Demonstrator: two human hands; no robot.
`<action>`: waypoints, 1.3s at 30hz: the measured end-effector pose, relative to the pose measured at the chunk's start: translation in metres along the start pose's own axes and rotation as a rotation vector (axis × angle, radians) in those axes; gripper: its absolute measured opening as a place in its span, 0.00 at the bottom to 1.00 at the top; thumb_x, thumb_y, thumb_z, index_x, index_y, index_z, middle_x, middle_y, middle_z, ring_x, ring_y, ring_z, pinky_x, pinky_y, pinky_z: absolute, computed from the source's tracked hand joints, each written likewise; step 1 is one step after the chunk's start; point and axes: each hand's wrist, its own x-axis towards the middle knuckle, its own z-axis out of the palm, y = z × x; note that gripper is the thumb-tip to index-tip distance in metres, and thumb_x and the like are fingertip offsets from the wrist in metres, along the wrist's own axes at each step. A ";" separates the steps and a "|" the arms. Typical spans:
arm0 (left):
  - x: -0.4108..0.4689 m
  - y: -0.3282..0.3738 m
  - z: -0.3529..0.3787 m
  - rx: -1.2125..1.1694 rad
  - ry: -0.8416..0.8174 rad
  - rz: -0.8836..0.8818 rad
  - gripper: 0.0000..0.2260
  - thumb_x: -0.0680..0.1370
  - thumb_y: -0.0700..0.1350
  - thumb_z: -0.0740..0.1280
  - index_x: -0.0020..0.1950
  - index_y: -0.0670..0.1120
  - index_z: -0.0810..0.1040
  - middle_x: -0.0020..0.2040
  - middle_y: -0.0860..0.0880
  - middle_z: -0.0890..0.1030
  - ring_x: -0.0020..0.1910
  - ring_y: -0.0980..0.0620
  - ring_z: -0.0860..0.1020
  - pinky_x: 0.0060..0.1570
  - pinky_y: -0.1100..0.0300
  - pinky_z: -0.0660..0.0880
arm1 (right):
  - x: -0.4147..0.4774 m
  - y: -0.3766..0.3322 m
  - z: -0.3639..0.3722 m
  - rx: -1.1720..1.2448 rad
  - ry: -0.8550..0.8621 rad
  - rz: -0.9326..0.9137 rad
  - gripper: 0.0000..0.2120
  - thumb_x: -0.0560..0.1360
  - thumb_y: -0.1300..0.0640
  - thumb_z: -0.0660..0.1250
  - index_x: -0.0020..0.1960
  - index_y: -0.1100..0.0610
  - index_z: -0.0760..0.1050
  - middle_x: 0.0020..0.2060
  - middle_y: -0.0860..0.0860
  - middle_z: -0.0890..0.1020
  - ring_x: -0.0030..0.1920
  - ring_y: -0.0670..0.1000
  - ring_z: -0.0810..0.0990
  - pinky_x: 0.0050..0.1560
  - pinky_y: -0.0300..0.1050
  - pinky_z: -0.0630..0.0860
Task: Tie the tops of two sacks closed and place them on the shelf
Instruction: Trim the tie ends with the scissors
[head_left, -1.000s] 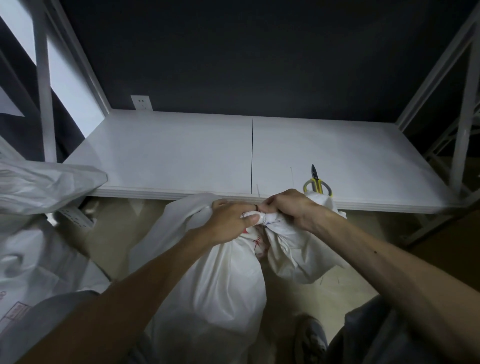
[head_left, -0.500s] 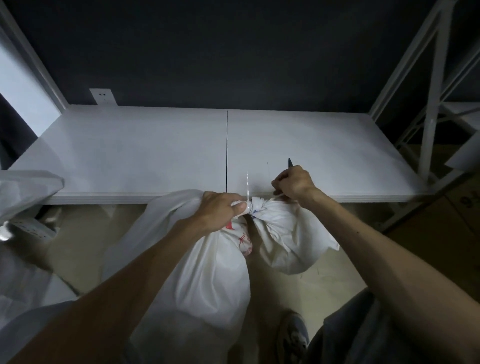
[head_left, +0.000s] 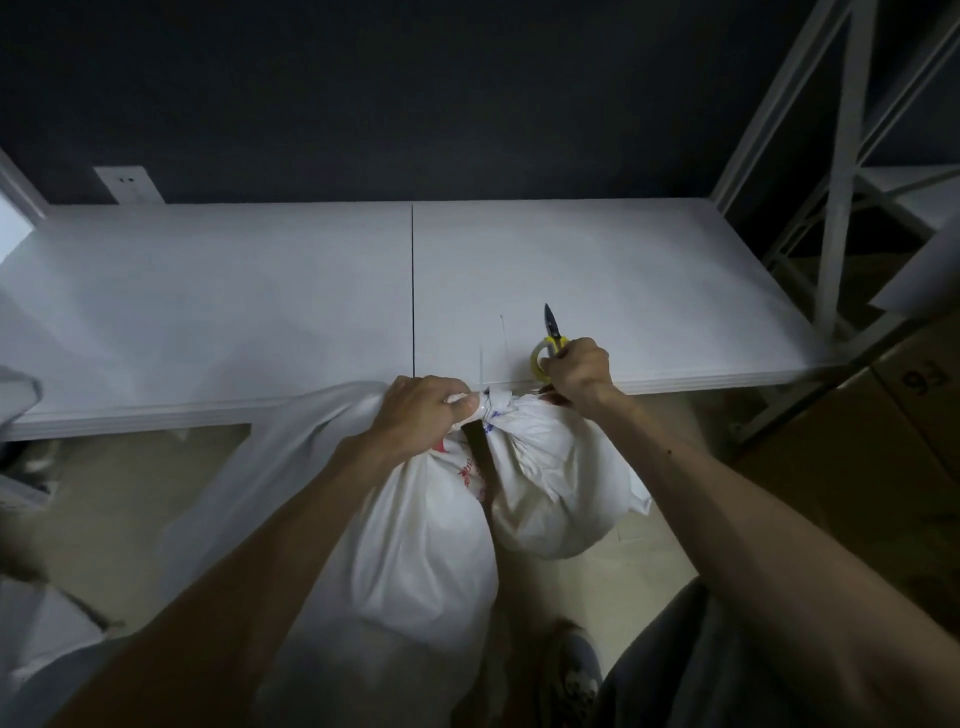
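A shoe (head_left: 574, 670) stands on the pale floor (head_left: 130, 483), nearest the camera; beside it and just ahead stands the white sack (head_left: 415, 545), upright on the floor below the shelf's front edge, its surplus top folded over and hanging to the right; red print shows near the neck. The left hand (head_left: 421, 410) is clenched round the gathered neck of the sack; a thin pale tie (head_left: 480, 364) rises from the neck just beside the thumb. The right hand (head_left: 576, 371) is curled round the yellow handles of the scissors (head_left: 551, 327), which lie on the white shelf (head_left: 208, 312) with blades pointing away; more white sacking, blurred, lies at the left edge. Beyond are a wall socket (head_left: 127, 184) on the dark wall and a white metal upright (head_left: 841, 182) at the right.
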 end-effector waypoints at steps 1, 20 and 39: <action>0.005 0.000 0.001 -0.011 -0.004 0.002 0.20 0.76 0.58 0.60 0.55 0.47 0.84 0.52 0.44 0.85 0.55 0.42 0.80 0.60 0.51 0.71 | 0.004 0.002 0.000 -0.022 -0.001 -0.006 0.08 0.75 0.59 0.66 0.44 0.64 0.77 0.41 0.60 0.81 0.48 0.61 0.82 0.52 0.52 0.79; 0.037 -0.013 0.025 -0.045 -0.054 -0.007 0.22 0.71 0.60 0.61 0.54 0.49 0.85 0.52 0.49 0.86 0.54 0.48 0.81 0.55 0.54 0.75 | 0.048 0.027 0.018 -0.379 -0.050 0.041 0.23 0.82 0.49 0.56 0.67 0.66 0.65 0.64 0.62 0.68 0.65 0.60 0.68 0.57 0.47 0.71; -0.023 -0.035 -0.017 -0.226 -0.115 -0.072 0.21 0.70 0.58 0.71 0.57 0.47 0.85 0.56 0.52 0.85 0.58 0.54 0.80 0.64 0.52 0.73 | -0.015 -0.044 -0.007 -0.288 -0.293 0.040 0.19 0.74 0.48 0.71 0.34 0.56 0.67 0.39 0.55 0.76 0.38 0.55 0.75 0.38 0.43 0.70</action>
